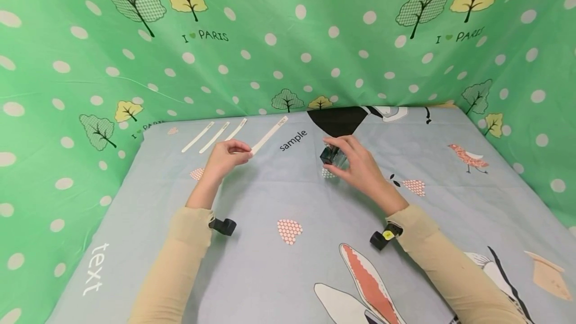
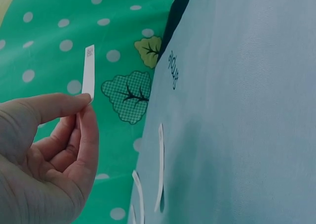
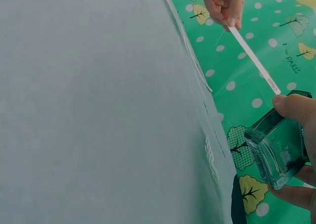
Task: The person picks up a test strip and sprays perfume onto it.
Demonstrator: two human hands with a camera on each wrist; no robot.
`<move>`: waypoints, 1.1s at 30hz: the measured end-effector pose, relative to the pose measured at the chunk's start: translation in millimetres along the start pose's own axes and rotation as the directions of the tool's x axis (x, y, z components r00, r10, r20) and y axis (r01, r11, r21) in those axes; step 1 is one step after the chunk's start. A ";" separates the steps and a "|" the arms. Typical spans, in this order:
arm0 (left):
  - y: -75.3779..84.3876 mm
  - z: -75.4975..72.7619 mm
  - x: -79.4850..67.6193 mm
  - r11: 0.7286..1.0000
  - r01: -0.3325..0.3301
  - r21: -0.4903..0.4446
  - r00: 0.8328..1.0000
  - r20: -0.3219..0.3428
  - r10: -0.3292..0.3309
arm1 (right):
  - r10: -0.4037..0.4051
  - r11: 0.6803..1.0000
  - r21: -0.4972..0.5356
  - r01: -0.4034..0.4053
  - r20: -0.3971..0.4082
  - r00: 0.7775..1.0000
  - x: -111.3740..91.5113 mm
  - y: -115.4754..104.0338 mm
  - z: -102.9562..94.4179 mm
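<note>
My left hand (image 1: 223,161) pinches the near end of a white paper test strip (image 1: 271,135) between thumb and fingertips; the strip's printed end points up and away. In the left wrist view this strip (image 2: 89,73) stands nearly upright above the thumb. My right hand (image 1: 363,170) holds a dark green glass perfume bottle (image 1: 330,154), its thumb on one side and fingers on the other. The right wrist view shows the bottle's thick clear glass (image 3: 276,152) tilted, with part of it hidden by the hand. Strip and bottle are apart in the head view.
Three more white strips, among them one at the left (image 1: 197,137), lie side by side on the cloth-covered table (image 1: 256,269) beyond my left hand. A green dotted curtain (image 1: 288,24) hangs behind and at both sides of the table.
</note>
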State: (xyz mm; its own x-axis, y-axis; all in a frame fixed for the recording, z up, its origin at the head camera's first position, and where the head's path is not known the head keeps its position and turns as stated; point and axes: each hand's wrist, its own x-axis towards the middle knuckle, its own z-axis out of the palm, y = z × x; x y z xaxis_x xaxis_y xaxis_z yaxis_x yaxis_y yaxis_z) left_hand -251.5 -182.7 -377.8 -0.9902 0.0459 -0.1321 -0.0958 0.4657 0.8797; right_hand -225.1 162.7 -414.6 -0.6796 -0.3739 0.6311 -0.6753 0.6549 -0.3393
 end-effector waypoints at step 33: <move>-2.0 2.6 -1.7 0.998 -0.008 0.056 1.000 0.009 0.008 | -0.021 0.999 0.033 0.022 -0.031 0.999 -0.1 -1.9 -2.8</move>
State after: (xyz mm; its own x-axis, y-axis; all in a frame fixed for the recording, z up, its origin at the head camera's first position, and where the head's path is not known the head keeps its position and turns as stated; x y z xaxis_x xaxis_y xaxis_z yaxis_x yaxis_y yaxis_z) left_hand -249.4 -181.4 -380.5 -0.9899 0.0574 -0.1294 -0.0818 0.5143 0.8537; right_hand -223.0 163.3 -412.0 -0.6564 -0.3668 0.6592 -0.6990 0.6244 -0.3486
